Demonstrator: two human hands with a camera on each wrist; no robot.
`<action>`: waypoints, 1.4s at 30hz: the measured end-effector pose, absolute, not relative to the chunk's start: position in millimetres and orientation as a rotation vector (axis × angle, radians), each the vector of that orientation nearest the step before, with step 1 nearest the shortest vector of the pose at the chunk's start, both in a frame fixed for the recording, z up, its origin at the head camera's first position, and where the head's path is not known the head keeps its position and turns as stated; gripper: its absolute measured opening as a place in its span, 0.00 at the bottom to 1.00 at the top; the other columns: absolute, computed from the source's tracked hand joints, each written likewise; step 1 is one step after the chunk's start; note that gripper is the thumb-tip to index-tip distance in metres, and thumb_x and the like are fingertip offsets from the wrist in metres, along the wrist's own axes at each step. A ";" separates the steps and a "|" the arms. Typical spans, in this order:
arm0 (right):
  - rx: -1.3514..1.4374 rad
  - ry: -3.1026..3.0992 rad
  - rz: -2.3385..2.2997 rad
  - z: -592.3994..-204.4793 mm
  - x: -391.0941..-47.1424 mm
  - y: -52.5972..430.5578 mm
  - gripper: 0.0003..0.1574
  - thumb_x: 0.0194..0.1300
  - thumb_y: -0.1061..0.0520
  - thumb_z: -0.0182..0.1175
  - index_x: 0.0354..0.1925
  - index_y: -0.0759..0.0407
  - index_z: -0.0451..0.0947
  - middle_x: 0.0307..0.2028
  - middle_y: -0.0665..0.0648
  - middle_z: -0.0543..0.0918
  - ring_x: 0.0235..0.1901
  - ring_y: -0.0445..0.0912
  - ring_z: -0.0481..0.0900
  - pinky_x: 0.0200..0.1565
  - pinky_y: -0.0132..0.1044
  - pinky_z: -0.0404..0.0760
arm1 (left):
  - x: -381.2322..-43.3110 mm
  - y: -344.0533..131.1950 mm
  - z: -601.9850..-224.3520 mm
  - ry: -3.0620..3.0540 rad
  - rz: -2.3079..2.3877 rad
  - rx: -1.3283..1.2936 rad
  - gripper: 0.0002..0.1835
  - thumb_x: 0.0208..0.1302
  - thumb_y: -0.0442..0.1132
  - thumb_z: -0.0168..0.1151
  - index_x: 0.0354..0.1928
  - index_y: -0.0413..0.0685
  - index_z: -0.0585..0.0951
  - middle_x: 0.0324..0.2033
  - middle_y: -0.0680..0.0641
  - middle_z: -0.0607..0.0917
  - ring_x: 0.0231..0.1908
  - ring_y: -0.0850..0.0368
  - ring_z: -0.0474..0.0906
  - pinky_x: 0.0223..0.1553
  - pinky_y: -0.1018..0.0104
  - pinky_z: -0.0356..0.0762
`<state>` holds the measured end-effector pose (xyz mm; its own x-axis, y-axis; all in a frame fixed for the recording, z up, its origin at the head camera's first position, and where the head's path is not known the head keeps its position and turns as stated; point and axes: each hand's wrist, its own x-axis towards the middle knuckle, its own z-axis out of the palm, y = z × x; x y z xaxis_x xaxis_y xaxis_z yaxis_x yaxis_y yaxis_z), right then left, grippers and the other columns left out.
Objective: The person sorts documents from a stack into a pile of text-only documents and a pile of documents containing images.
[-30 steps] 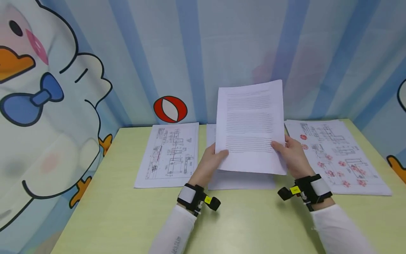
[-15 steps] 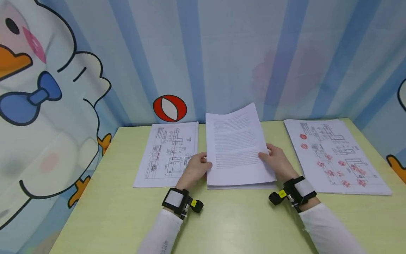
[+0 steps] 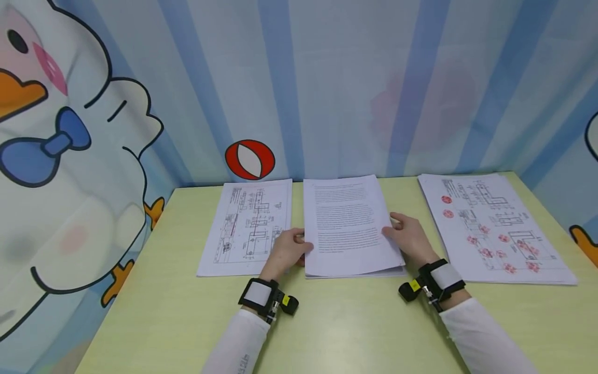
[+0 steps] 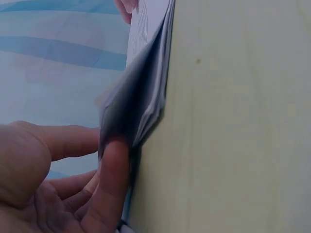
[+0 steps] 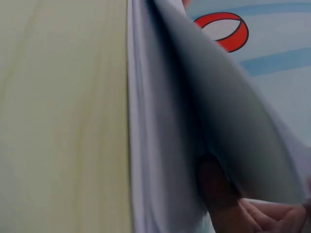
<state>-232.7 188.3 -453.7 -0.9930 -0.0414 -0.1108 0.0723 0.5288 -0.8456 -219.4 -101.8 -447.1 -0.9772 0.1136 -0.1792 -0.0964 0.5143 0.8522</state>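
A text-printed sheet of paper (image 3: 343, 223) lies over the middle paper stack (image 3: 394, 271), its side edges lifted a little. My left hand (image 3: 286, 250) pinches its left edge; in the left wrist view the thumb is above the sheet and a finger (image 4: 115, 170) reaches underneath, between it and the stack. At the opposite edge my right hand (image 3: 410, 240) pinches the sheet too. The right wrist view shows a fingertip (image 5: 210, 179) under the raised sheet, with the layered stack edges (image 5: 141, 145) beside it.
To the left lies a stack of technical drawings (image 3: 247, 223), partly overlapped by the left hand. Another drawing stack (image 3: 500, 228) with red stamp marks is at the right. A printed curtain (image 3: 336, 88) hangs behind the pale yellow-green table (image 3: 355, 327).
Both hands have brought the sheet down and to the left, from upright above the table to nearly flat on the middle stack. In the last half second its far end has settled.
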 end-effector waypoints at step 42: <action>0.368 2.889 -1.111 -422.3 -204.6 379.1 0.53 0.62 0.27 0.38 0.70 0.56 0.35 0.65 0.80 0.43 0.60 0.75 0.44 0.50 0.73 0.52 | -191.9 107.9 -437.0 2.190 1.684 0.314 0.20 0.60 0.43 0.56 0.55 0.48 0.74 0.38 0.52 0.83 0.32 0.64 0.77 0.35 0.72 0.74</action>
<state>-204.6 379.1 -422.3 -0.9718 0.2103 -0.1064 0.2274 0.7180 -0.6578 -191.9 107.9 -437.0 -0.9108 0.3862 -0.1458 -0.0416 0.2654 0.9632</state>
